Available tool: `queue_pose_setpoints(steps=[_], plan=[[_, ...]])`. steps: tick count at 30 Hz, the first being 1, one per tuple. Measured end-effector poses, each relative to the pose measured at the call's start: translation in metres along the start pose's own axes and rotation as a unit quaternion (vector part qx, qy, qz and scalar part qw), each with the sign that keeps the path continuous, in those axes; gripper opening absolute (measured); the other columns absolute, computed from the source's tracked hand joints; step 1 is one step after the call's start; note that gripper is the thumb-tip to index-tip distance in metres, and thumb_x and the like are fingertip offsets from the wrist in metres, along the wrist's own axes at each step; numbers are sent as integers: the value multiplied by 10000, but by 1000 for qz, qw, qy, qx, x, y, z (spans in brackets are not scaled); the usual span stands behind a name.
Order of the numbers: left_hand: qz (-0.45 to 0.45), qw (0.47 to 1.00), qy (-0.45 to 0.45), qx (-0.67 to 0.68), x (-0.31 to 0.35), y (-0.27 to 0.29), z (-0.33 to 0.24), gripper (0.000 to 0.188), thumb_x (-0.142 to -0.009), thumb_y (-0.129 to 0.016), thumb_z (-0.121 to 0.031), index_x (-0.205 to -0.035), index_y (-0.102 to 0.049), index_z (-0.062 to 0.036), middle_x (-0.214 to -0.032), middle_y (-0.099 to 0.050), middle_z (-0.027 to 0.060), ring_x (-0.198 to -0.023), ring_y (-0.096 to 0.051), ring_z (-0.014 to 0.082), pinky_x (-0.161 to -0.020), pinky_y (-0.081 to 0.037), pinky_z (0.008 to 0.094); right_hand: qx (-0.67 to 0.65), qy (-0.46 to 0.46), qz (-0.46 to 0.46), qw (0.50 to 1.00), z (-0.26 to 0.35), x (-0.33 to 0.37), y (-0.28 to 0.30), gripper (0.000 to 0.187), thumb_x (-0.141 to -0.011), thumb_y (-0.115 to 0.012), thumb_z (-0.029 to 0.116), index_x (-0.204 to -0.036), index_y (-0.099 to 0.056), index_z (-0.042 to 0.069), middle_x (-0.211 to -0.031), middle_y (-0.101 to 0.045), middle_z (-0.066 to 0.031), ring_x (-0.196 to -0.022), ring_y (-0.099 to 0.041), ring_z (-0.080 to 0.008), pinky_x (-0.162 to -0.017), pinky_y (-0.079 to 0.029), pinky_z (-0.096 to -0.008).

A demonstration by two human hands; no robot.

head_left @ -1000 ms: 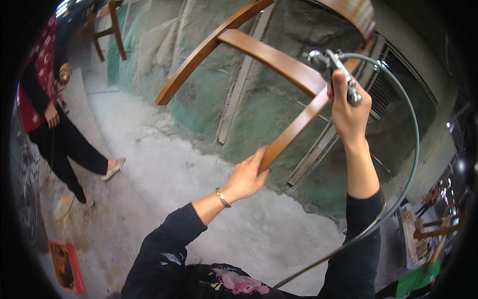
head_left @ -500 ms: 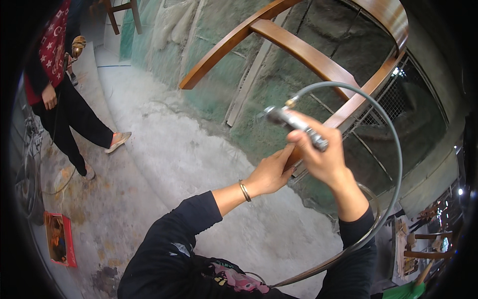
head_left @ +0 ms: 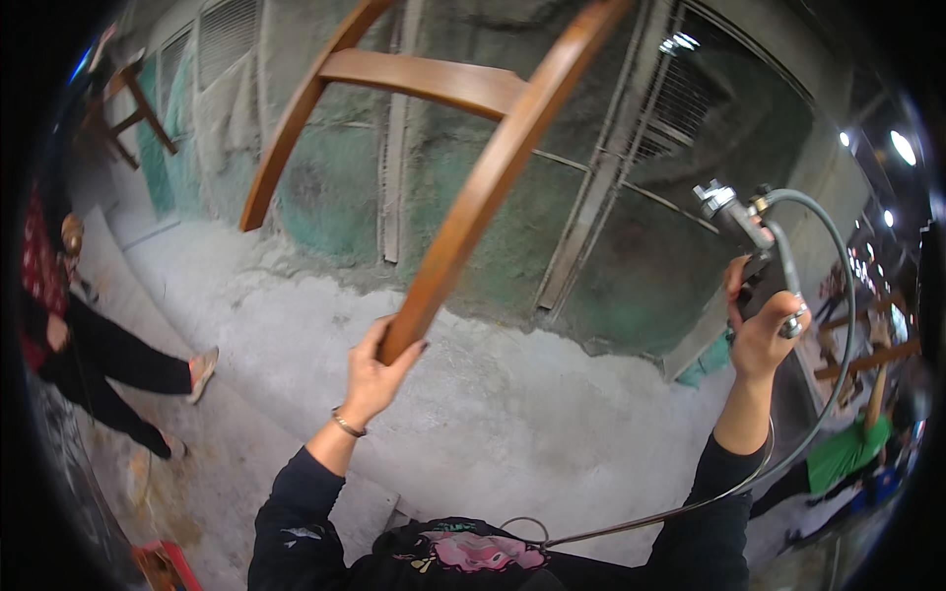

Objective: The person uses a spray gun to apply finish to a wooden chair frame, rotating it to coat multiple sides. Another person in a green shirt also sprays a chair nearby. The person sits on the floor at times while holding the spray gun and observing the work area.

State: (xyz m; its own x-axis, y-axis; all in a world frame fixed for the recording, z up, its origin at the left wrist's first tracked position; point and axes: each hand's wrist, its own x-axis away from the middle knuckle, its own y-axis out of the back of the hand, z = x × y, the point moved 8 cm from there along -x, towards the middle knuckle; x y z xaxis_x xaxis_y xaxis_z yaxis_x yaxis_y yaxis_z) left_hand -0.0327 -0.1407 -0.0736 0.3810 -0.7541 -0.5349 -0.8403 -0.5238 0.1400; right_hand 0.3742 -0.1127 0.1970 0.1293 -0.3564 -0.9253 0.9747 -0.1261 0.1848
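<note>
My left hand [head_left: 372, 374] grips the lower end of a leg of a brown varnished wooden chair frame [head_left: 463, 212], holding it up in front of me. A second leg and a curved crosspiece show on its left; the top runs out of view. Off to the right, my right hand [head_left: 767, 330] is wrapped round a metal spray gun [head_left: 754, 231], apart from the wood. From the gun a grey hose [head_left: 843, 295] loops down past my right forearm. Whether a finger presses the trigger, I cannot make out.
Ahead stand grey-green crusted panels [head_left: 340, 182] with metal frames. At left is a person in dark trousers [head_left: 118, 379], near another wooden chair frame [head_left: 133, 113]. A red box [head_left: 166, 566] lies at lower left. A person in green [head_left: 849, 455] is at right, beside wooden pieces [head_left: 867, 360].
The chair frame has swung left and more upright with my left hand. My right hand has carried the spray gun right, away from the wood. The whole view has turned rightward.
</note>
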Motion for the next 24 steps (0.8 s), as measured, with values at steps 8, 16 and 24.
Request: queue_pose_setpoints(steps=[8, 16, 24], plan=[[13, 997, 62, 40, -7, 22, 2, 450, -913, -820, -158, -1273, -645, 49, -1083, -704, 57, -976, -639, 119, -869, -520, 276, -5, -42, -89, 995, -12, 10, 81, 886, -1018, -401, 724, -1362, -595, -70, -817, -617, -73, -681, -540, -95, -466, -324, -193], [-5, 995, 97, 25, -15, 19, -9, 473, -913, -818, -157, -1299, -639, 49, -1078, -705, 61, -958, -650, 122, -864, -538, 277, -25, -108, -160, 981, -51, -63, 99, 661, -996, -534, 705, -946, -664, 59, -757, -653, -13, -635, -556, -48, -483, -336, -194], [-11, 995, 99, 27, -17, 18, -16, 468, -924, -809, -136, -1306, -629, 65, -1087, -700, 63, -972, -658, 128, -867, -562, 282, -29, -79, -86, 993, -65, -33, 93, 731, -1022, -442, 706, -1081, -630, 1, -756, -617, -59, -598, -522, -72, -429, -301, -194]])
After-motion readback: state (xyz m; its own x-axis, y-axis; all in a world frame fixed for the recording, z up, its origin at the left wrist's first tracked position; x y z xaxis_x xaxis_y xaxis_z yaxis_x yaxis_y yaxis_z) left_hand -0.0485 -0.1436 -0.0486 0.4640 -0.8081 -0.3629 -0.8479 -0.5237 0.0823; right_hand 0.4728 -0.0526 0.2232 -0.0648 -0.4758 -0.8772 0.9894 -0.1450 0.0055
